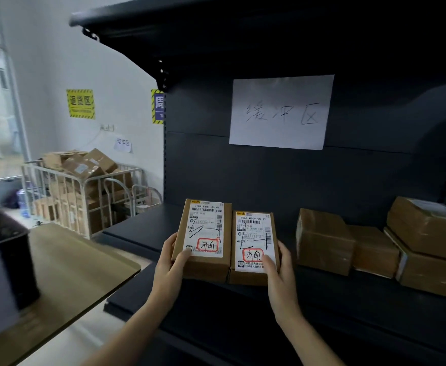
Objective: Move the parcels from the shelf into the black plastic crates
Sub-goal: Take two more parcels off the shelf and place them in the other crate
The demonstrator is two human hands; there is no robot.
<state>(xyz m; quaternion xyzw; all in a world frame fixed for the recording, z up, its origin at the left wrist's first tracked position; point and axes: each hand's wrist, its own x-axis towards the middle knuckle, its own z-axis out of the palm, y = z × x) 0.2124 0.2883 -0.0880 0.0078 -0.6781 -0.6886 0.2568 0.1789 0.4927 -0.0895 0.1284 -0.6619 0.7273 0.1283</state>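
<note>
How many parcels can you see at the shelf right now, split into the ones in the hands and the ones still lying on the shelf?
Held in the hands: 2, the left parcel in the left hand and the right parcel in the right hand.
Lying on the shelf at the right: 4, the small box, the low box, the top box and the bottom box.
Total: 6

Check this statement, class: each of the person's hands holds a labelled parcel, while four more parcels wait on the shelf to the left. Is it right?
Not quite. In the head view the waiting parcels sit to the right of the held ones, not left. The left hand and right hand do each hold a labelled parcel.
</note>
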